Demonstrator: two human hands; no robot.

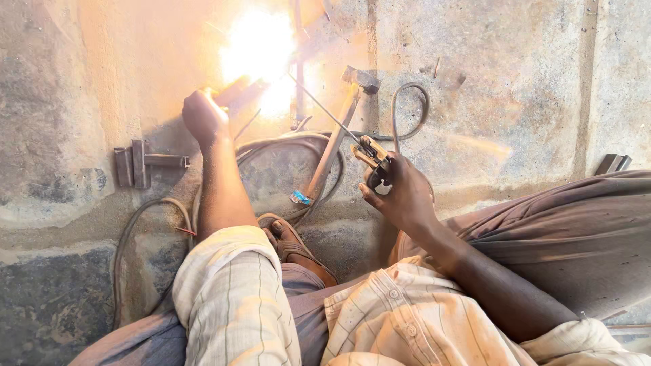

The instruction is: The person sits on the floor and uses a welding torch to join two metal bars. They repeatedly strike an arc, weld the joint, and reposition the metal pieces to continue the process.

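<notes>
- White-yellow glare from a welding arc (261, 51) fills the top middle of the view, washing out the metal beneath it.
- Right hand (400, 190): its fingers are wrapped tight around an electrode holder (369, 152), whose thin welding rod (322, 105) slants up and left into the glare.
- Left hand (203, 115): fingers curled closed on the end of a steel bar (234, 91) just beside the arc; the brightness hides exactly where bar and rod meet.
- A hammer (336, 135) with a wooden handle lies on the floor between the two hands, head near the rod, handle pointing toward the person.
- Dark cables (407, 112) loop across the floor under the hammer and curl past the left forearm.
- Short steel offcuts (139, 163) lie together well left of the left hand; another small metal piece (612, 163) sits at the far right edge.
- A sandalled foot (291, 244) shows between the arms, below the hammer.
- Rough, stained concrete floor (515, 74), with straight joints, carries everything.
- Striped sleeves and brown trousers fill the lower part.
</notes>
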